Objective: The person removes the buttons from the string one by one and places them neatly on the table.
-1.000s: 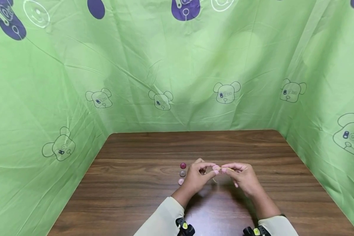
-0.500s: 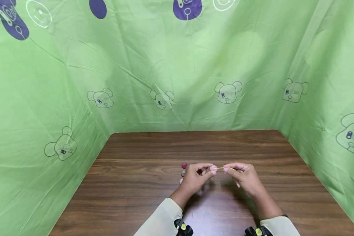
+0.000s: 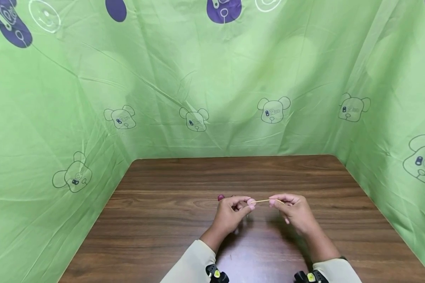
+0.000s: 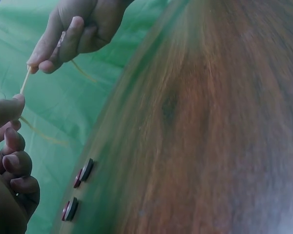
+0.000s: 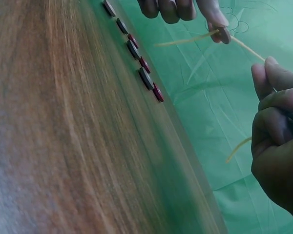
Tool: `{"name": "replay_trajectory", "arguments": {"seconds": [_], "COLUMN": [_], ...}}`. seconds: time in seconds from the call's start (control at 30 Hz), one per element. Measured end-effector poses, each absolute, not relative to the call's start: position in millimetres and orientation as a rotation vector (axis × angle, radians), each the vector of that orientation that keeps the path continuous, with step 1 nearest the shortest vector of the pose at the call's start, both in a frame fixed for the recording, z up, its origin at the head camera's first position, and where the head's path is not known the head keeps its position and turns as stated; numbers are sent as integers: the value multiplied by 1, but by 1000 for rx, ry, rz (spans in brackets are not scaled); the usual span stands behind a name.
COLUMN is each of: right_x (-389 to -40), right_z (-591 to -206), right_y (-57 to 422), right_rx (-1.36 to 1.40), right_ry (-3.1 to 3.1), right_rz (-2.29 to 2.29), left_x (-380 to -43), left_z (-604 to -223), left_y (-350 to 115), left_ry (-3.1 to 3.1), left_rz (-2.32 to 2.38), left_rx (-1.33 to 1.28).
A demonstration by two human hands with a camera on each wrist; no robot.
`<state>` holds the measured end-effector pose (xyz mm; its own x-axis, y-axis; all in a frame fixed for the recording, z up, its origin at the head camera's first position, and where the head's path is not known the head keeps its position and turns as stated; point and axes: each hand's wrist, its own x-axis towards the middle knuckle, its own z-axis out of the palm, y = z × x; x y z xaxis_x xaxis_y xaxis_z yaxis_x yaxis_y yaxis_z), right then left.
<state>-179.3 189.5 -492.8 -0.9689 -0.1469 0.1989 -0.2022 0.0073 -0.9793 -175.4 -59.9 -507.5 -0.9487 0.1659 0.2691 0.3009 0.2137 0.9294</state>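
Observation:
Between its thumb and forefinger my left hand (image 3: 229,214) pinches a round pink button (image 3: 251,202). The right wrist view shows this button (image 5: 224,35) edge-on, with a thin yellow cord (image 5: 247,48) coming out on both sides of it. My right hand (image 3: 296,214) pinches the cord a short way to the right. That stretch of cord (image 3: 262,201) runs straight between the hands, above the table. One loose tail of cord (image 4: 44,136) hangs by the left hand, and another tail (image 4: 84,72) hangs past the right fingers.
Several buttons (image 5: 145,78), dark and red, lie in rows on the wooden table (image 3: 170,228). In the head view my left hand hides most of them; a dark red button (image 3: 221,197) shows beyond it. A green printed cloth (image 3: 233,78) surrounds the table's back and sides.
My left hand has moved left with the button, and the right hand slightly right. The cord between them has lengthened. The left hand now covers buttons that showed before.

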Motion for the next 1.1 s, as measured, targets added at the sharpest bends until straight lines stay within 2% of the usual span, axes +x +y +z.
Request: {"name": "replay_trajectory", "arguments": {"seconds": [1.1], "right_x": [-179], "right_z": [-488], "right_y": [192], "right_rx": [240], "right_ry": [-2261], "right_rz": [2095], "left_x": [-170], "left_z": [-519], "left_y": [-91], "left_ry": [-2384], "left_rz": [-1841], "left_rx": [-361]}}
